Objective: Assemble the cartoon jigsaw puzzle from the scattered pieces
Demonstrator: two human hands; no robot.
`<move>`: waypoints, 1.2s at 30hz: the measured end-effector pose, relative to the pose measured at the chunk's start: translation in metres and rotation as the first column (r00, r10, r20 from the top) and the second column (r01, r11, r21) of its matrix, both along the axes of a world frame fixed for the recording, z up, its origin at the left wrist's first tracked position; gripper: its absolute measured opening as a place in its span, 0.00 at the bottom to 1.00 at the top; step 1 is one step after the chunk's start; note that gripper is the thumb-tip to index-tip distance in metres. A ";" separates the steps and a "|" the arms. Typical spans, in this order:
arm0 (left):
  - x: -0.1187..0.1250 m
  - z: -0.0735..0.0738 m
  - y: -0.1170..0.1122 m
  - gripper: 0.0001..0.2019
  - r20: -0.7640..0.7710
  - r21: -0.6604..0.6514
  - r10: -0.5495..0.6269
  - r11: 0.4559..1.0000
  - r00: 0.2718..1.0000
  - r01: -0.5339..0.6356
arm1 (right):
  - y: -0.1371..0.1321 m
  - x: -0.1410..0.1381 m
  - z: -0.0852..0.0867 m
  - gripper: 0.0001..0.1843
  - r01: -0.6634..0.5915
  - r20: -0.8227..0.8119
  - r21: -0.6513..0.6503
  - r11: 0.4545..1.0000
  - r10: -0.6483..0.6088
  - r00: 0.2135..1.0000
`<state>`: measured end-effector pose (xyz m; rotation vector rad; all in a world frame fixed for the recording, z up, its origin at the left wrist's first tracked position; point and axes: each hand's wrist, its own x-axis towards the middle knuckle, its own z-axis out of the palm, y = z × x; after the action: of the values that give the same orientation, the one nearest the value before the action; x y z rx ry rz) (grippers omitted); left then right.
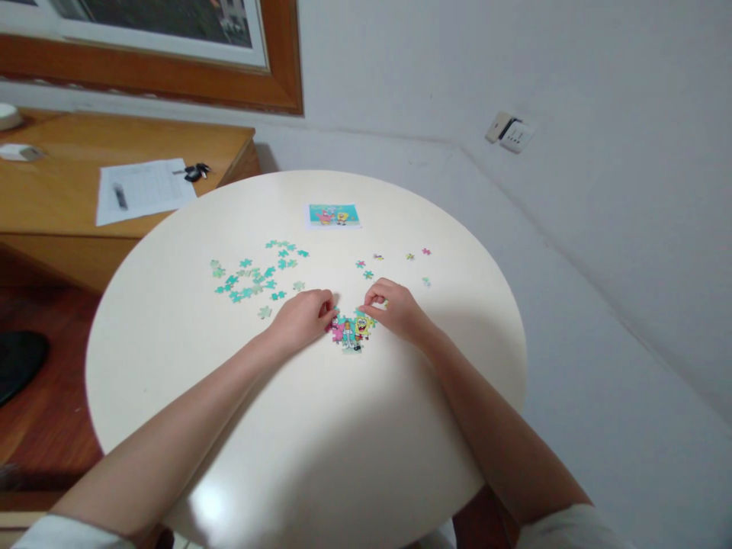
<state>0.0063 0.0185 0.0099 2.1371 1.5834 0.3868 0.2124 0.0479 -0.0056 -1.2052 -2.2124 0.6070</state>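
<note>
A small, partly joined cartoon jigsaw (353, 332) lies near the middle of a round cream table (297, 427). My left hand (303, 316) rests on its left edge with the fingers curled and pressed onto the pieces. On the puzzle's upper right edge, my right hand (394, 307) pinches its fingers together; what they hold is too small to make out. A scatter of loose teal pieces (255, 278) lies to the left of my left hand. A few loose coloured pieces (394, 263) lie beyond my right hand. A small reference picture (333, 215) lies at the table's far side.
A wooden desk (69, 191) stands at the back left with a sheet of paper (142, 189), keys (196, 171) and a white object (20, 152). White walls close in on the right, with a wall socket (510, 131). A dark object (17, 362) lies on the wooden floor at left.
</note>
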 end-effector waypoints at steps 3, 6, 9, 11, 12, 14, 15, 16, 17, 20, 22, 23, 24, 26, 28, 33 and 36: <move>0.001 0.003 -0.001 0.07 -0.019 -0.010 -0.019 1.000 1.000 0.018 | 0.001 0.001 -0.002 0.08 -0.015 0.027 -0.029 0.999 0.016 1.000; 0.001 0.005 -0.002 0.06 -0.041 -0.026 -0.046 0.999 0.998 0.045 | 0.001 0.001 -0.002 0.07 -0.016 0.059 -0.036 0.999 0.018 0.998; -0.001 0.008 -0.002 0.07 -0.050 -0.049 -0.068 0.997 0.996 0.065 | -0.001 0.003 0.003 0.07 -0.003 0.073 -0.037 0.999 0.006 0.997; -0.002 0.011 -0.002 0.08 -0.065 -0.068 -0.077 0.995 0.995 0.072 | -0.003 0.008 0.009 0.07 0.007 0.088 -0.078 0.997 -0.001 0.996; -0.003 0.013 -0.002 0.08 -0.077 -0.076 -0.078 0.994 0.994 0.072 | -0.003 0.012 0.012 0.07 0.007 0.096 -0.110 0.994 0.004 0.995; -0.005 0.018 -0.002 0.08 -0.102 -0.097 -0.079 0.993 0.992 0.070 | -0.003 0.020 0.019 0.05 -0.008 0.092 -0.166 0.986 0.024 0.995; -0.007 0.020 -0.003 0.08 -0.111 -0.111 -0.080 0.991 0.991 0.068 | -0.003 0.025 0.023 0.04 -0.020 0.093 -0.179 0.984 0.037 0.995; -0.008 0.023 -0.003 0.08 -0.114 -0.132 -0.085 0.989 0.990 0.070 | -0.003 0.029 0.025 0.03 -0.042 0.102 -0.181 0.983 0.061 0.993; -0.009 0.026 -0.004 0.08 -0.110 -0.149 -0.094 0.986 0.989 0.077 | -0.003 0.032 0.028 0.03 -0.068 0.109 -0.184 0.981 0.089 0.990; -0.012 0.032 -0.005 0.08 -0.076 -0.174 -0.113 0.980 0.991 0.098 | -0.003 0.036 0.030 0.06 -0.130 0.152 -0.196 0.972 0.161 0.975; -0.014 0.033 -0.006 0.07 -0.039 -0.177 -0.132 0.977 0.991 0.123 | -0.004 0.035 0.029 0.06 -0.156 0.173 -0.200 0.967 0.191 0.966; -0.015 0.033 -0.006 0.07 -0.024 -0.179 -0.140 0.975 0.990 0.134 | -0.004 0.034 0.028 0.06 -0.164 0.177 -0.199 0.966 0.200 0.964; -0.015 0.032 -0.006 0.06 -0.014 -0.183 -0.146 0.973 0.989 0.141 | -0.004 0.033 0.027 0.05 -0.169 0.177 -0.199 0.965 0.205 0.963; -0.016 0.030 -0.005 0.06 -0.004 -0.192 -0.151 0.970 0.989 0.147 | -0.005 0.031 0.025 0.05 -0.167 0.175 -0.202 0.965 0.204 0.963; -0.017 0.028 -0.005 0.05 -0.005 -0.198 -0.150 0.969 0.989 0.146 | -0.006 0.029 0.024 0.04 -0.159 0.170 -0.204 0.966 0.195 0.966; -0.018 0.024 -0.003 0.07 -0.056 -0.198 -0.151 0.971 0.987 0.137 | -0.007 0.025 0.023 0.05 -0.151 0.151 -0.201 0.968 0.183 0.972; -0.019 0.023 -0.003 0.06 -0.043 -0.207 -0.147 0.969 0.988 0.135 | -0.007 0.023 0.023 0.05 -0.142 0.143 -0.206 0.968 0.173 0.974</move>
<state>-0.0127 0.0155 0.0332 2.1016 1.4235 0.1113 0.2358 0.0408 0.0173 -1.2182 -2.4483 0.8340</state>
